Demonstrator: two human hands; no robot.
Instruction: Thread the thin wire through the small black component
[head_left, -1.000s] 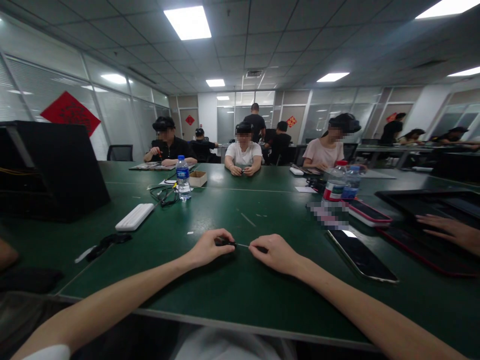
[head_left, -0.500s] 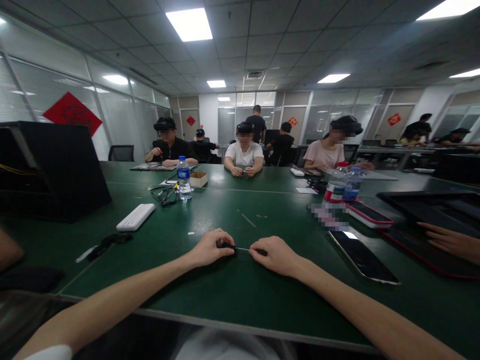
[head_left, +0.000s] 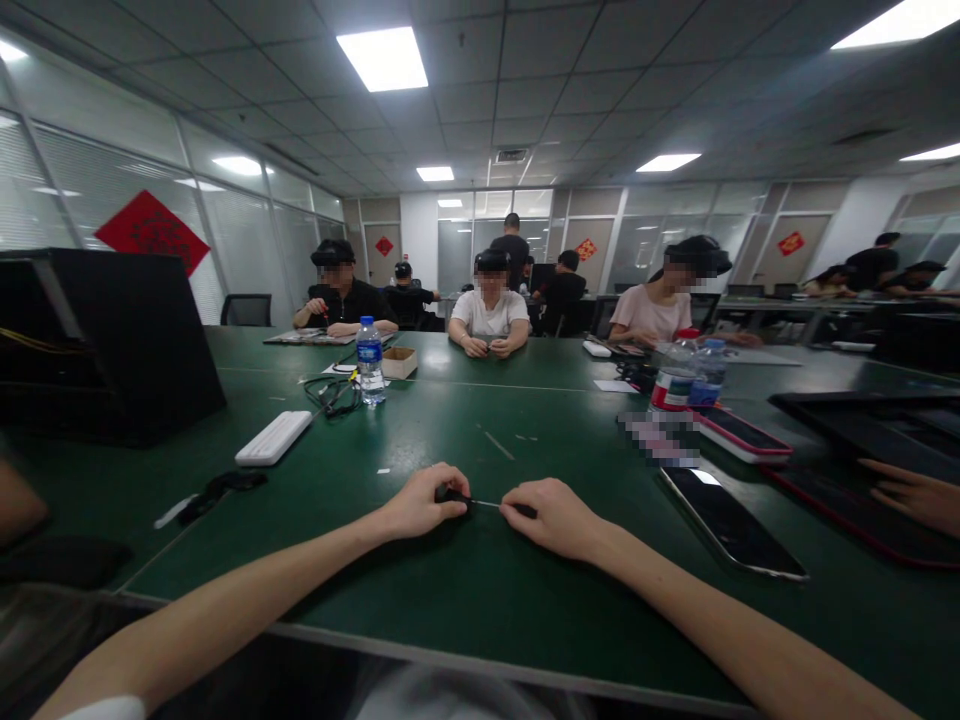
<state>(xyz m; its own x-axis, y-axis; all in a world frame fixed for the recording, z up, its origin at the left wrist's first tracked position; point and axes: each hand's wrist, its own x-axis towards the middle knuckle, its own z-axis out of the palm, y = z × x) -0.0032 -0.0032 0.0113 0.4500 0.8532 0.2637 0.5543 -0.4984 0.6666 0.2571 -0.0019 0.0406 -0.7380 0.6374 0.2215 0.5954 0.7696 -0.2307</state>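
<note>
Over the green table [head_left: 420, 590], my left hand [head_left: 427, 502] closes its fingers around the black handle of what looks like a small screwdriver [head_left: 489, 504]. Its thin metal shaft points right, towards my right hand [head_left: 551, 512]. There the thumb and fingers pinch together at the shaft's far end. A short dark piece [head_left: 528, 510] shows within the right hand; whether it belongs to the same tool I cannot tell. Both hands rest close to the tabletop, a small gap apart.
A phone [head_left: 731, 522] lies to the right, with a white-and-pink device [head_left: 742, 435] and bottles [head_left: 675, 372] behind. On the left are a white power strip [head_left: 274, 438], a black strap [head_left: 221, 490] and a black computer case [head_left: 112, 350]. A bottle [head_left: 370, 362] stands beside a small box [head_left: 400, 362]. Co-workers sit around.
The view has tilted slightly, so the scene sits a little lower. Both hands keep the same hold on the screwdriver.
</note>
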